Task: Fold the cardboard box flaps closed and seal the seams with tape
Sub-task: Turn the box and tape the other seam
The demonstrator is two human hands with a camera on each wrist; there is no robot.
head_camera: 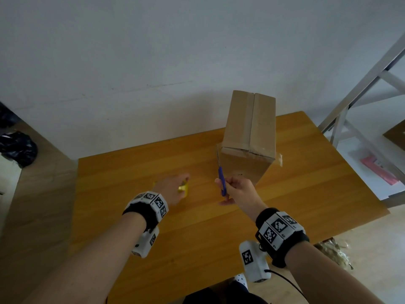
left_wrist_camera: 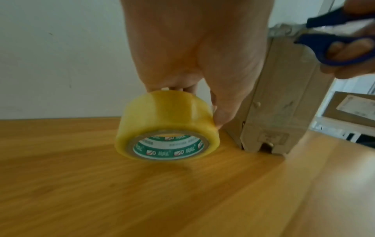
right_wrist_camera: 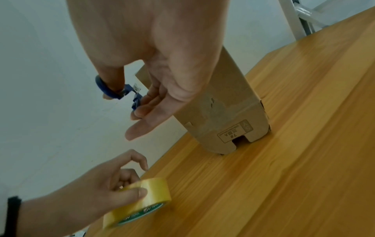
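The left hand (left_wrist_camera: 192, 52) pinches the tape roll (left_wrist_camera: 166, 126) between thumb and fingers, its edge at or just above the table (head_camera: 197, 227). The right hand (head_camera: 238, 191) grips blue scissors (head_camera: 221, 181), blades pointing away toward the box (head_camera: 249, 137). The box stands upright ahead, just beyond the right hand, its top flaps shut and taped; its contents are hidden.

A wooden table (head_camera: 306, 194) stands against a white wall (head_camera: 153, 62). To its right rises a metal shelf frame (head_camera: 359, 84) (a pink packet (head_camera: 381, 170) lies below it). Black bags (head_camera: 17, 148) sit far left.
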